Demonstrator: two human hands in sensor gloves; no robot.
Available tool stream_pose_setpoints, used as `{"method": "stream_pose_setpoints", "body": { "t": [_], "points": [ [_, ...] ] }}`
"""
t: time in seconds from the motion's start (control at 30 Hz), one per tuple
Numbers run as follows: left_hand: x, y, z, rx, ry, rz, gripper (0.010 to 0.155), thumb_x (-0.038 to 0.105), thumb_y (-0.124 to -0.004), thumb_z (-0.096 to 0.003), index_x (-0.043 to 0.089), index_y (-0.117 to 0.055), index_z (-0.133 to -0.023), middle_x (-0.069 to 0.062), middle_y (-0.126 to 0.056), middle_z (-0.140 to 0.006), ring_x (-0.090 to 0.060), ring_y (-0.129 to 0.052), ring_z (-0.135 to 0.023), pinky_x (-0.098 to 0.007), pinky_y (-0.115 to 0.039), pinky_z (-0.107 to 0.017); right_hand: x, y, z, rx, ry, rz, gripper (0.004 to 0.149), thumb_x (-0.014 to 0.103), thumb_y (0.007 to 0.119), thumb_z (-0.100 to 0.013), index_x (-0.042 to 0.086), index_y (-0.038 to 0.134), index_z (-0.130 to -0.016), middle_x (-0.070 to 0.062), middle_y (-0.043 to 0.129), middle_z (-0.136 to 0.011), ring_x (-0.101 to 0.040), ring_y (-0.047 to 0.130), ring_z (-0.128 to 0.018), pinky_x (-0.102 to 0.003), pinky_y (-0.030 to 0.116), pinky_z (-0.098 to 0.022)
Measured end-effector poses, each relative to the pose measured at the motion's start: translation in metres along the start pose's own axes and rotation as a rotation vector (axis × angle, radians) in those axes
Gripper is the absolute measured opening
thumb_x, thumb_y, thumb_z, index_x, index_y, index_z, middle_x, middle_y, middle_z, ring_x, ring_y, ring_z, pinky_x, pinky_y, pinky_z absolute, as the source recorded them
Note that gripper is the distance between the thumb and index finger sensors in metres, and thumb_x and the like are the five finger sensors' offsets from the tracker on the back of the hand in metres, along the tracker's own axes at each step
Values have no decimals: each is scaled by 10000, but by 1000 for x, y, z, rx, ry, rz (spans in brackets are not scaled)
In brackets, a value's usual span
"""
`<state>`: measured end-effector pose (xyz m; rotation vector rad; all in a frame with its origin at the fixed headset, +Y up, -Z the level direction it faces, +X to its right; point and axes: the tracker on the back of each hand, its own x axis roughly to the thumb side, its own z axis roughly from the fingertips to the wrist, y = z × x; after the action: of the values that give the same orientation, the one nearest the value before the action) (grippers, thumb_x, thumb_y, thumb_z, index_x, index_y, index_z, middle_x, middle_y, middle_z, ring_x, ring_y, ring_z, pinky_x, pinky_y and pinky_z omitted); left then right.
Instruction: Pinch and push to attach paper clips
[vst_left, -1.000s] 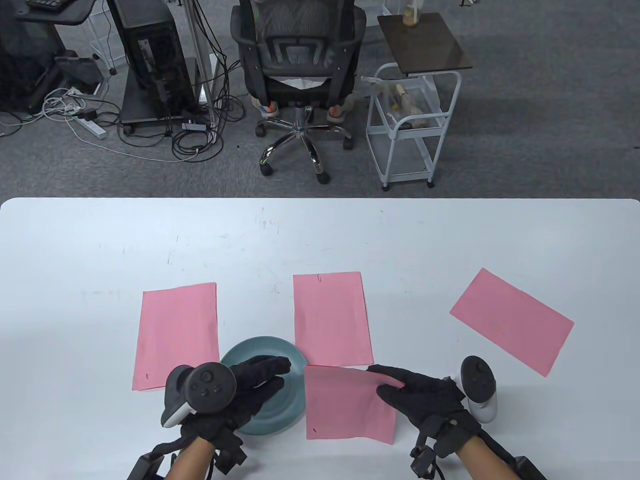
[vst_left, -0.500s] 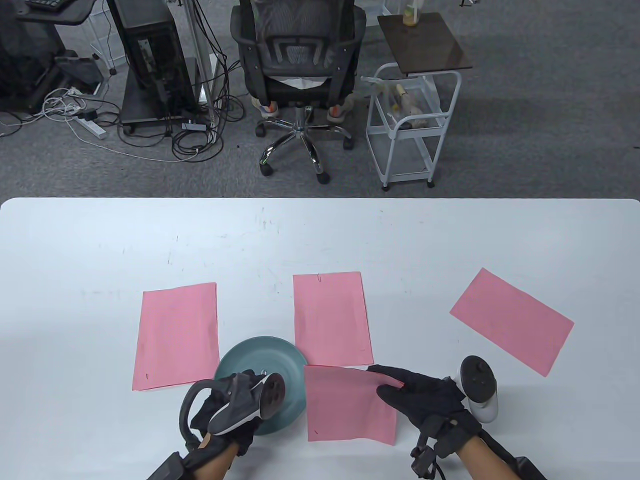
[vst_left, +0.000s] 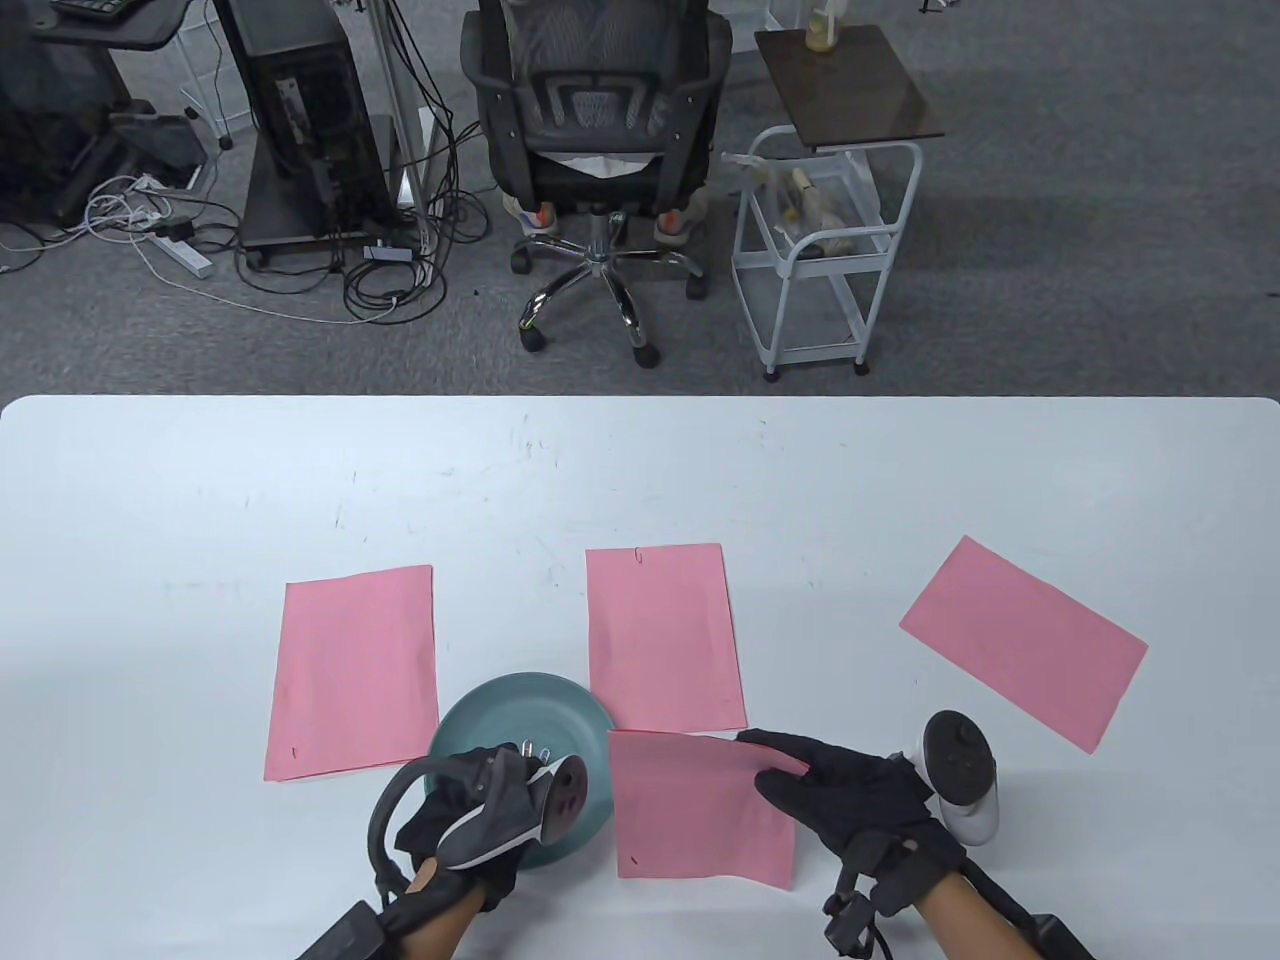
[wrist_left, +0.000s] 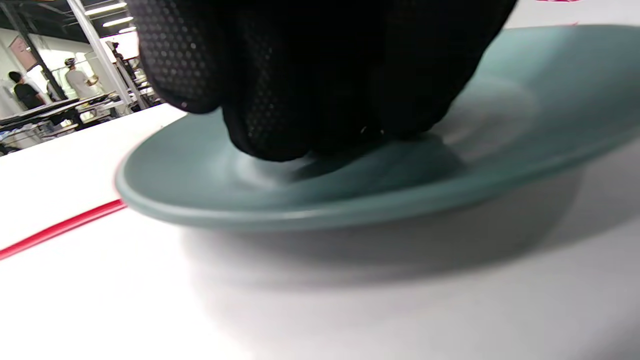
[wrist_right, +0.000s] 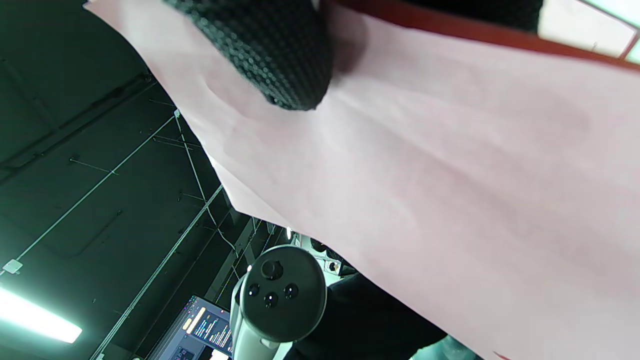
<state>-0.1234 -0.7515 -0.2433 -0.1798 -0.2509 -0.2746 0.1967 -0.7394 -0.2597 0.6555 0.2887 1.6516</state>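
Note:
A teal plate sits near the table's front, with silver paper clips in it. My left hand is turned on its side over the plate. In the left wrist view its fingertips are bunched together and press on the plate's floor. I cannot tell whether they hold a clip. My right hand pinches the far right corner of a pink sheet and lifts it slightly. The right wrist view shows a finger under the sheet. A red clip is on its near left edge.
Three more pink sheets lie on the white table: one at the left with a red clip near its front corner, one in the middle with a clip at its far edge, and one at the right, angled.
My left hand has rolled from lying flat over the plate to its side, fingers now pointing down into the plate, and it has drawn back a little. The right hand and its sheet have stayed put.

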Motion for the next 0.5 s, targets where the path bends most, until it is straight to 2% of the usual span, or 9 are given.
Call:
{"method": "stream_pose_setpoints", "body": {
  "t": [0.33, 0.5],
  "points": [
    [8, -4, 1, 61, -40, -107, 392, 384, -905, -519, 171, -927, -846, -74, -1005, -745, -218, -1043, -558, -449, -857, -531, 1, -1, 2, -7, -3, 8, 412, 190, 788, -583, 165, 778, -994, -142, 888, -926, -364, 920, -774, -502, 772, -539],
    [-6, 4, 6, 51, -2, -32, 386, 401, -903, -511, 191, -931, -834, -54, -1006, -738, -198, -1044, -554, -439, -862, -533, 1, -4, 2, -8, 4, 6, 411, 189, 789, -583, 165, 780, -993, -142, 887, -927, -364, 919, -776, -503, 771, -541]
  ]
}}
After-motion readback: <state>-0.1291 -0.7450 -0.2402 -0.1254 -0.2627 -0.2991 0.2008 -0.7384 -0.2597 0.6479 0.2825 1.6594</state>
